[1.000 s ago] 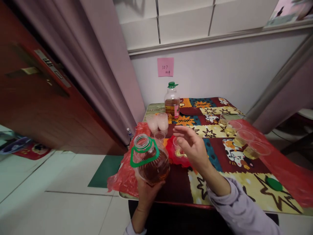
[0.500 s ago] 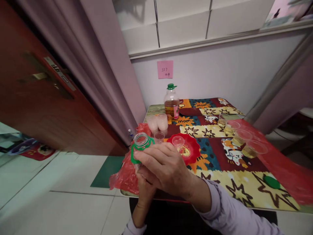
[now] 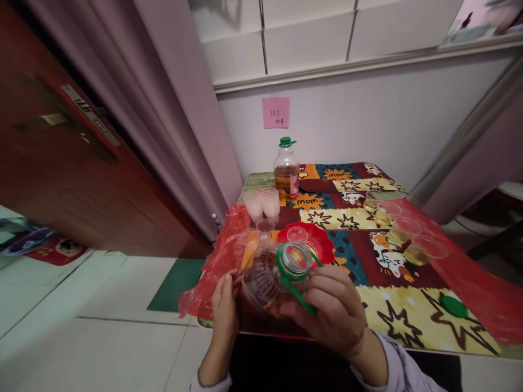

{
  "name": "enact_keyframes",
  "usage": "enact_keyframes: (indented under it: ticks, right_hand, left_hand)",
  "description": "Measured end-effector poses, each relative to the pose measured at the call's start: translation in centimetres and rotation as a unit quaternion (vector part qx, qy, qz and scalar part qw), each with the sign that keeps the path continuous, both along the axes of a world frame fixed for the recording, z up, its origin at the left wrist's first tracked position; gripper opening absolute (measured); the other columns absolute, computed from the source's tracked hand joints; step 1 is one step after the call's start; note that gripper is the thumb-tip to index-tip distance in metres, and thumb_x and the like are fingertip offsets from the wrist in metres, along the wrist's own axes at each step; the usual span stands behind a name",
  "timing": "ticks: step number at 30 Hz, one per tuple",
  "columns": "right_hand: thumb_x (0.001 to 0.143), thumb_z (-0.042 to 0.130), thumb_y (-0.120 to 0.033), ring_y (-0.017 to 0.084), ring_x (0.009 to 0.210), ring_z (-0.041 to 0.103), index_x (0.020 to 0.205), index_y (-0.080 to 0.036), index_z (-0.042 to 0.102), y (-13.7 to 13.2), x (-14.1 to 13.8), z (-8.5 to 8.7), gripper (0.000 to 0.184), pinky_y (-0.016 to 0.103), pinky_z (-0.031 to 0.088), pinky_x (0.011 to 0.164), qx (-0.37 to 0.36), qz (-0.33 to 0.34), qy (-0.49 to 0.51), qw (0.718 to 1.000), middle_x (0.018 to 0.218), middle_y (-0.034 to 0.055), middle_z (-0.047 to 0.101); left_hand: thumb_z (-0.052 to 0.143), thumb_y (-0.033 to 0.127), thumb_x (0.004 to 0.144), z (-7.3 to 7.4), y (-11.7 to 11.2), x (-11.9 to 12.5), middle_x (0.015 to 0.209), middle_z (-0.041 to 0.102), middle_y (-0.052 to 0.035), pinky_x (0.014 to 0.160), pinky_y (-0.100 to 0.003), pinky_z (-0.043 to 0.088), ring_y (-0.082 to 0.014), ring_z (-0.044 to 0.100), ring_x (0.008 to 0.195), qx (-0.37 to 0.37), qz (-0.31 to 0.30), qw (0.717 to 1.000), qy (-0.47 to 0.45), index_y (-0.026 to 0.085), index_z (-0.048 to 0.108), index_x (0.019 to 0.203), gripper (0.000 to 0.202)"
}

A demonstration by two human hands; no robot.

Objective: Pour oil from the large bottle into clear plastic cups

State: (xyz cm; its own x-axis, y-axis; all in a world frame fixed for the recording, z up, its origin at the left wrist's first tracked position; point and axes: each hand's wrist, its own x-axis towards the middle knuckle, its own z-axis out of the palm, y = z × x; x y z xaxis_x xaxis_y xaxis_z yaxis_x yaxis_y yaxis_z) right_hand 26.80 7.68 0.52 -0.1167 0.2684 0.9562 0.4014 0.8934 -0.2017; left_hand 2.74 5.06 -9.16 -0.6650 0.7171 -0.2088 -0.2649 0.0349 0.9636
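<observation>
My right hand (image 3: pixel 333 305) grips a clear plastic jug (image 3: pixel 261 280) near its neck and green carry handle. The jug is uncapped and tilted, its round mouth facing up toward me and its base to the left. Against the base rests my left hand (image 3: pixel 225 305), its fingertips partly hidden at the jug's edge. Just behind the jug is a red scalloped plate (image 3: pixel 327 247) with a clear plastic cup (image 3: pixel 297 235) on it. Another clear cup (image 3: pixel 265 231) stands left of the plate. A green cap (image 3: pixel 453 306) lies at the table's right.
Stacked clear cups (image 3: pixel 261 204) stand at the table's left rear. Behind them is a capped jug (image 3: pixel 286 174) of amber liquid. Several cups of pale liquid (image 3: pixel 417 253) line the right side. Red plastic sheeting (image 3: pixel 200 291) hangs over the left edge, near a door (image 3: pixel 122 179).
The jug's mouth has swung from left to right and tipped, with my right hand moving right and lower. My left hand has come out from underneath to the left.
</observation>
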Motion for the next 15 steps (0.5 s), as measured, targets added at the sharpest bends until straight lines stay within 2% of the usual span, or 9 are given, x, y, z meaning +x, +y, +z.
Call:
enact_keyframes:
  ticks: [2,4,6,8,10,12,15]
  right_hand:
    - [0.094,0.081,-0.029,0.021,0.089,0.070,0.101,-0.025,0.068,-0.3,0.5,-0.6,0.015,0.038,0.063,0.087,-0.010,-0.024,0.018,1.000,0.091,0.0032,0.070]
    - [0.093,0.082,-0.034,0.023,0.104,0.069,0.099,-0.027,0.068,-0.6,0.9,-1.1,0.017,0.040,0.062,0.097,-0.021,-0.052,0.031,0.998,0.104,0.0054,0.066]
    - [0.092,0.083,-0.042,0.030,0.128,0.063,0.096,-0.027,0.066,-0.8,1.2,-1.7,0.023,0.049,0.057,0.111,-0.051,-0.071,0.049,0.995,0.125,0.0092,0.061]
    - [0.089,0.084,-0.048,0.039,0.144,0.055,0.095,-0.027,0.062,-0.8,1.5,-2.4,0.031,0.061,0.052,0.116,-0.102,-0.061,0.069,0.991,0.148,0.0134,0.054]
    - [0.088,0.085,-0.048,0.043,0.146,0.055,0.097,-0.026,0.056,-0.6,1.7,-3.1,0.037,0.066,0.053,0.112,-0.154,-0.026,0.086,0.984,0.159,0.0181,0.050]
    - [0.088,0.085,-0.047,0.043,0.142,0.060,0.100,-0.026,0.053,-0.4,1.8,-3.9,0.040,0.065,0.057,0.106,-0.183,0.012,0.105,0.977,0.158,0.0218,0.054]
    - [0.088,0.086,-0.045,0.041,0.140,0.063,0.106,-0.026,0.052,0.0,1.9,-4.7,0.044,0.060,0.058,0.103,-0.187,0.054,0.125,0.973,0.153,0.0230,0.060]
  left_hand:
    - [0.085,0.063,0.075,-0.4,0.3,0.2,0.108,0.082,-0.0107,0.111,-0.049,0.051,-0.0361,0.072,0.116,0.000,-0.036,0.999,-0.035,0.018,0.082,0.098,0.050]
    - [0.085,0.061,0.075,-0.8,0.4,0.5,0.111,0.082,-0.0123,0.113,-0.051,0.050,-0.0383,0.071,0.120,0.003,-0.071,0.995,-0.077,0.017,0.084,0.101,0.051]
    - [0.086,0.060,0.074,-1.0,0.6,0.9,0.119,0.081,-0.0144,0.114,-0.053,0.050,-0.0402,0.069,0.126,0.008,-0.099,0.988,-0.119,0.016,0.083,0.107,0.055]
    - [0.086,0.061,0.074,-1.3,0.7,1.0,0.124,0.080,-0.0169,0.114,-0.056,0.050,-0.0418,0.067,0.130,0.012,-0.124,0.980,-0.157,0.016,0.083,0.111,0.058]
    - [0.084,0.063,0.076,-1.6,0.8,0.8,0.125,0.079,-0.0184,0.115,-0.058,0.049,-0.0434,0.064,0.134,0.015,-0.143,0.972,-0.188,0.016,0.083,0.110,0.059]
    - [0.084,0.062,0.076,-2.1,1.0,0.5,0.122,0.080,-0.0181,0.117,-0.058,0.047,-0.0436,0.063,0.136,0.021,-0.152,0.966,-0.210,0.015,0.083,0.106,0.056]
    - [0.087,0.048,0.074,-3.0,1.5,0.2,0.120,0.081,-0.0143,0.120,-0.054,0.045,-0.0406,0.062,0.138,0.037,-0.146,0.962,-0.226,0.016,0.083,0.102,0.043]
